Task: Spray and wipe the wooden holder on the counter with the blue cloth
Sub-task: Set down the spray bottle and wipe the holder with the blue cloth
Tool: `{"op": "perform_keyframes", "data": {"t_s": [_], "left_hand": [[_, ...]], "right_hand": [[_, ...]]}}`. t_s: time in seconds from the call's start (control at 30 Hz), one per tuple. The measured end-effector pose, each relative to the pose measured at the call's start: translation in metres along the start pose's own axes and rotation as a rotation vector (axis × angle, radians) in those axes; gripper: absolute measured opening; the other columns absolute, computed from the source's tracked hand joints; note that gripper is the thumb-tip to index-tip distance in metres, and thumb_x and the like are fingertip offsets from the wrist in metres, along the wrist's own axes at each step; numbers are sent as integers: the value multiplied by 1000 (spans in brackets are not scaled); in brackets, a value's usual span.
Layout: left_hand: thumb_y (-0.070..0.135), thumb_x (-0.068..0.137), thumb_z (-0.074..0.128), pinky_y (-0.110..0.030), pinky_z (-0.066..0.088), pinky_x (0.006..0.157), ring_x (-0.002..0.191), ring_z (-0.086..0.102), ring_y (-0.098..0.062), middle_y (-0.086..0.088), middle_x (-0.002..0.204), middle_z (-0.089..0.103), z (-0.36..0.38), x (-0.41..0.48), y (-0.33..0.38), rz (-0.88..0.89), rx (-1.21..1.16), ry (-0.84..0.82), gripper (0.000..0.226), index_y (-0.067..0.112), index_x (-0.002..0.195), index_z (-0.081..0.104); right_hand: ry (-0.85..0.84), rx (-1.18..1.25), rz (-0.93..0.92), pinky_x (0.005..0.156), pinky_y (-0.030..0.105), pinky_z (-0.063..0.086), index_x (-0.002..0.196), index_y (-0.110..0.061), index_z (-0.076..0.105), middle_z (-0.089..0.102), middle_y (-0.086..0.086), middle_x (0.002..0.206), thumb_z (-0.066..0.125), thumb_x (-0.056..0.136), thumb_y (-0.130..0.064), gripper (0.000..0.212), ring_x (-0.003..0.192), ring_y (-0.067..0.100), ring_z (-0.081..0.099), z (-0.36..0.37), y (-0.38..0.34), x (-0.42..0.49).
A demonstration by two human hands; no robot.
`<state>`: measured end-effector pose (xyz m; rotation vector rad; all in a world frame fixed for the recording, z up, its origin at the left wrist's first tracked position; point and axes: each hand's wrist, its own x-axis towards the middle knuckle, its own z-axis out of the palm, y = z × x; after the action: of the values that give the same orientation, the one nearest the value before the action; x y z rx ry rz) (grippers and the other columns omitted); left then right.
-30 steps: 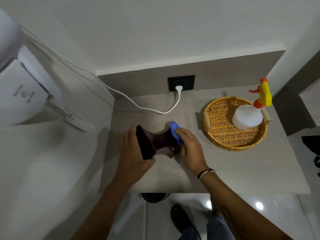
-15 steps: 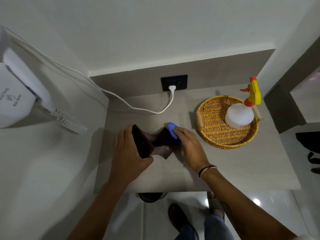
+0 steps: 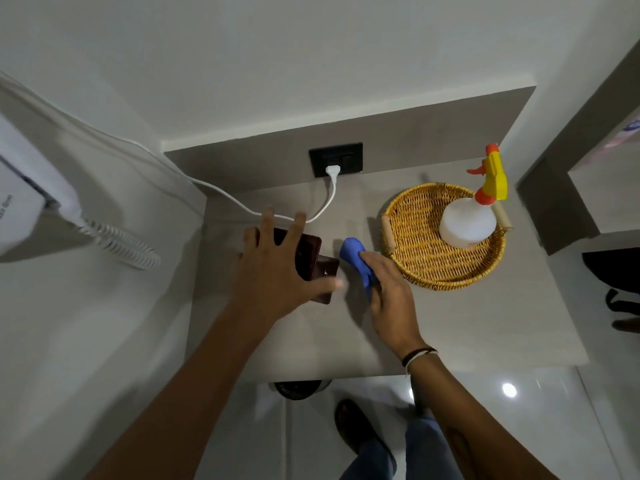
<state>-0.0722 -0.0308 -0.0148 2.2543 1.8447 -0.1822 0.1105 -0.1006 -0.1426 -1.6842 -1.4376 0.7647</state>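
From the head view we see our left hand (image 3: 277, 271) spread open above the dark brown wooden holder (image 3: 313, 263) on the grey counter (image 3: 467, 323), gripping nothing. Our right hand (image 3: 388, 292) clutches the crumpled blue cloth (image 3: 355, 258) just right of it.

The spread left hand (image 3: 273, 271) covered most of the dark wooden holder (image 3: 313, 259) and was blurred at the thumb, the right hand (image 3: 389, 296) hid the blue cloth's (image 3: 353, 252) lower part — and the white wall unit (image 3: 20, 202) was cut off at the left edge.
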Motion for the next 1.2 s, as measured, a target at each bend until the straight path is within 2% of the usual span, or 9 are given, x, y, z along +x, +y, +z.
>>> {"op": "perform_keyframes", "data": {"t_s": [0.13,0.37,0.5,0.7,0.77,0.83,1.0,1.1,1.2], "left_hand": [[91,43,78,-65,32,118,157,8,-43,-5,173,-18,-6,1,-15,95,78,-124,157,37,164,-6],[66,53,93,-62,29,123,151,36,-45,-27,158,44,1,-8,-26,386,189,130,132,-7,150,44],[69,46,94,-55,38,117,127,57,-44,-21,135,59,9,-8,-34,404,43,180,125,0,140,47],[83,54,72,-37,33,110,125,50,-32,-10,134,53,22,-20,-53,223,-183,202,119,4,141,50],[81,55,71,-41,35,108,123,49,-33,-12,133,53,26,-23,-56,181,-276,216,118,2,140,50],[88,53,69,-47,38,108,123,48,-30,-10,133,51,26,-24,-58,163,-364,196,126,1,141,48],[100,38,64,-36,31,106,121,38,-13,-2,133,44,22,-30,-64,55,-562,163,145,1,143,45],[79,33,78,-35,31,106,120,30,-3,0,136,38,24,-32,-68,-22,-616,179,141,7,148,40],[74,33,79,-35,31,105,121,29,-2,2,136,37,25,-32,-66,-31,-633,183,137,10,148,39]], "right_hand": [[32,26,-8,117,51,48,144,-5,56,56,12,149,58,88,21,61,137,27,56,-6,2,4],[19,16,-31,117,49,49,145,-7,56,57,11,148,60,89,19,62,136,24,56,-7,-1,6],[20,30,-52,117,49,48,145,-5,56,57,11,149,59,90,18,59,137,24,55,-3,-5,4],[6,104,-119,117,49,46,145,-5,56,56,9,151,51,89,21,63,140,23,54,11,-30,-3],[-2,147,-167,120,49,43,147,-5,54,54,9,154,49,92,19,61,144,22,51,18,-45,-7],[-22,211,-225,124,45,40,151,-7,50,50,9,158,47,97,12,57,149,20,46,26,-61,-6],[-176,177,-322,128,30,33,155,-15,46,43,5,163,45,98,0,59,152,15,41,49,-69,-9],[-225,-38,-210,129,44,29,154,-11,46,41,8,164,53,95,10,63,154,25,37,45,-41,-2],[-152,-10,-56,124,48,37,149,-7,52,48,12,159,55,95,11,58,149,28,44,35,-36,5]]}}
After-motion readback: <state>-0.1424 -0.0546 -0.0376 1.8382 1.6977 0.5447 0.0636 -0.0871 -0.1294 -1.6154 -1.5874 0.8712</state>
